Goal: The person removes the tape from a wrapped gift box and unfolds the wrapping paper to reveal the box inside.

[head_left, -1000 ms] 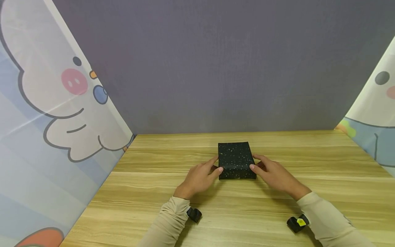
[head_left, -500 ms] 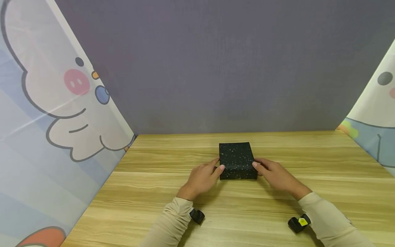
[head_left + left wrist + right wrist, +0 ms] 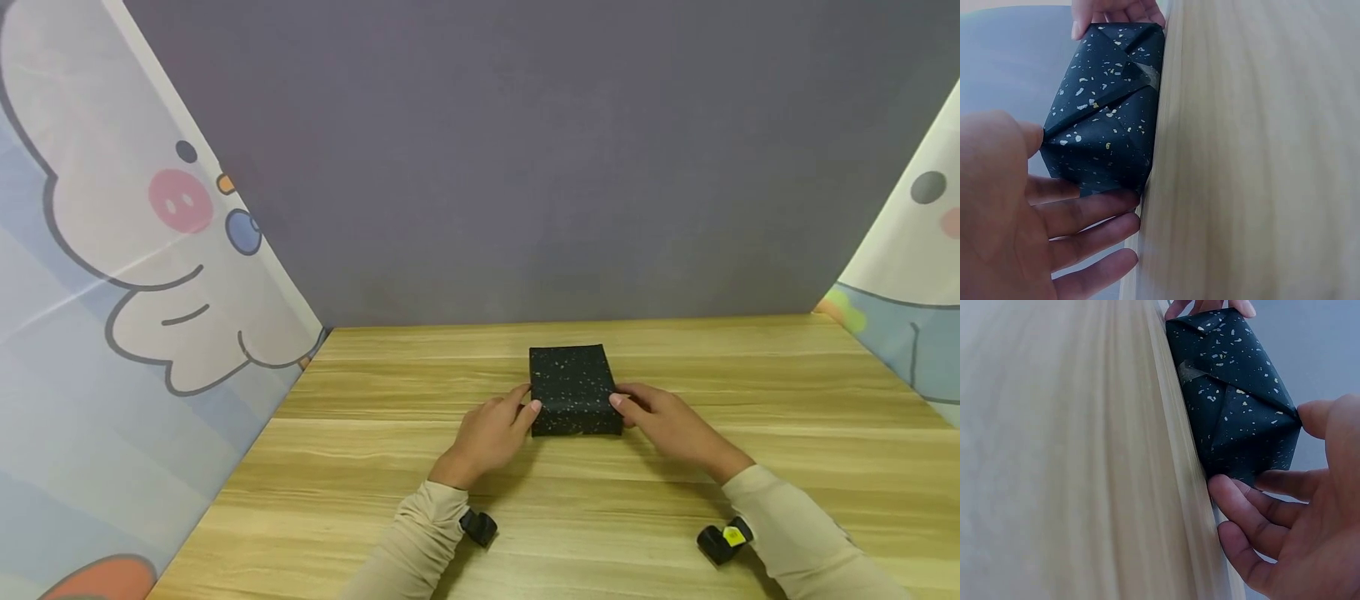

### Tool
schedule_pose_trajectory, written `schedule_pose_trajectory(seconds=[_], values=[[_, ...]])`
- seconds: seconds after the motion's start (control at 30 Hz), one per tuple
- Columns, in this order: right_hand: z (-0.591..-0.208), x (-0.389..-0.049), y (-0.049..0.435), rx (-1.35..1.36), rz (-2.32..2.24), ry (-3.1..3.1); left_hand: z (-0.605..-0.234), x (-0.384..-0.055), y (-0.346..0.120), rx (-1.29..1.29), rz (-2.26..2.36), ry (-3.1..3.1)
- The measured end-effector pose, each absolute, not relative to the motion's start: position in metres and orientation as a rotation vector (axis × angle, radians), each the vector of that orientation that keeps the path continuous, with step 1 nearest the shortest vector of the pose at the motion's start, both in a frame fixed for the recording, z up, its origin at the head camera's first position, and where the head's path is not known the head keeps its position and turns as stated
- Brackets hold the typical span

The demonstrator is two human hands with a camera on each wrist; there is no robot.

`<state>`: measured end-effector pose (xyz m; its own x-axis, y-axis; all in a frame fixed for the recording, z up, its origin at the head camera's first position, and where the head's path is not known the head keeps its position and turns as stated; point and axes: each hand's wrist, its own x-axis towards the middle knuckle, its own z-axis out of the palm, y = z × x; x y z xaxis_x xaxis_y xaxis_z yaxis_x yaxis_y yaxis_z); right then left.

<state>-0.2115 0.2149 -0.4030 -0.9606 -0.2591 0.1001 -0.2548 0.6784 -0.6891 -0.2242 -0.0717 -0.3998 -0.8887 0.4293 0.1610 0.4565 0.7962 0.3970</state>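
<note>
A gift box [image 3: 572, 379] wrapped in black paper with pale and gold specks lies flat on the wooden table. My left hand [image 3: 489, 437] holds its left side, the thumb at the near corner and the fingers along the side. Opposite it, my right hand [image 3: 671, 427] grips the right side the same way. Both wrist views show the wrapped box [image 3: 1107, 106] from its near face, where the paper is folded in diagonal flaps with a strip of clear tape [image 3: 1191, 372]. The far face is hidden.
The light wooden table [image 3: 360, 467] runs back to a grey wall [image 3: 525, 167]. Cartoon-printed sheets hang as a left side panel [image 3: 135, 333] and a right side panel [image 3: 915, 292]. A small black camera [image 3: 478, 527] is strapped at the left wrist, another black camera [image 3: 720, 543] at the right.
The right hand's index finger has slid slightly nearer along the box's right side, with its fingers drawn closer together. The box stays where it was; the left hand has barely shifted.
</note>
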Motion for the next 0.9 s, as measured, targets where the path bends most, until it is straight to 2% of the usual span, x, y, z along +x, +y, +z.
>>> schedule_pose_trajectory(seconds=[0.9], values=[[-0.4007, -0.2091, 0.2129, -0.472, -1.232, 2.84, -0.4009, -0.2242, -0.0762, -0.726, -0.838, -2.916]])
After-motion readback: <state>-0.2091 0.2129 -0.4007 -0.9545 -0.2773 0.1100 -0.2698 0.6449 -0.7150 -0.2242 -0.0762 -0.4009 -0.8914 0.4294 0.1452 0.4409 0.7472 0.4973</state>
